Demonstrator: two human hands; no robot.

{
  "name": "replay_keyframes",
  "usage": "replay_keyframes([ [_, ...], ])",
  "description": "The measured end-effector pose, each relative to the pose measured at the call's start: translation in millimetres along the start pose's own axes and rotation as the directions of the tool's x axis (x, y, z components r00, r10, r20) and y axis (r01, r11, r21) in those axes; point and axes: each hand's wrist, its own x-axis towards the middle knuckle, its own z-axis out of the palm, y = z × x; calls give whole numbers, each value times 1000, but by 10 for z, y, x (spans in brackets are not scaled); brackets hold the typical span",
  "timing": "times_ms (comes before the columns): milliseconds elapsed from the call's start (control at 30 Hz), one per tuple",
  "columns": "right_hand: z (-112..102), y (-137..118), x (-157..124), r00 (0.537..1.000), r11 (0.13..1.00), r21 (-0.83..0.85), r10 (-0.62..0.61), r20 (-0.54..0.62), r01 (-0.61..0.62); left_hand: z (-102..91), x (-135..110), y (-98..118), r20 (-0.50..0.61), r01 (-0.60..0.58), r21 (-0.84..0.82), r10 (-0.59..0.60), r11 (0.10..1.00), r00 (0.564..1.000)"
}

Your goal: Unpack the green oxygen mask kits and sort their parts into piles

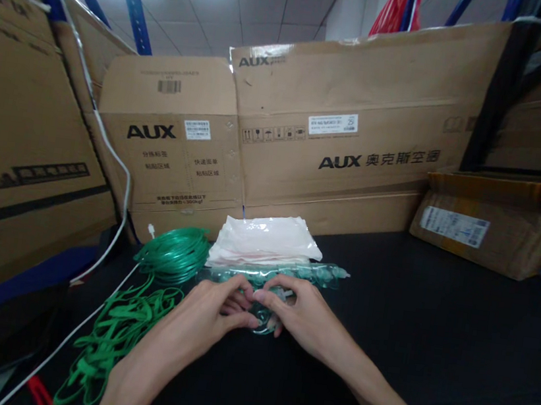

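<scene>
My left hand [214, 308] and my right hand [298, 312] meet over a clear plastic packet [286, 272] with greenish parts inside, lying on the black table [423, 329]. The fingers of both hands are curled and pinch the packet's near edge. Just behind the packet lies a stack of white plastic bags [265, 240]. Left of my left hand sits a coil of green tubing [174, 255], and a heap of green elastic bands [116, 335] trails toward the near edge.
Large AUX cardboard boxes [339, 138] wall the back of the table, with another carton [13, 149] leaning at the left. A smaller taped box [491, 225] sits at the right. A white cable [111, 235] runs down the left side.
</scene>
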Motion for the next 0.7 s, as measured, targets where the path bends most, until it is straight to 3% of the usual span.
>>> replay_keyframes([
  [167, -13, -17, 3, 1000, 1000, 15, -17, -26, 18, -7, 4, 39, -17, 0, -53, -1, 999, 1000],
  [367, -29, -36, 6, 999, 1000, 23, -15, -31, 15, -52, -51, 146, -45, -100, 82, 104, 992, 994],
  [700, -28, -21, 7, 999, 999, 39, -20, -42, 22, -55, -23, 99, -42, -59, 151, 66, 987, 997],
])
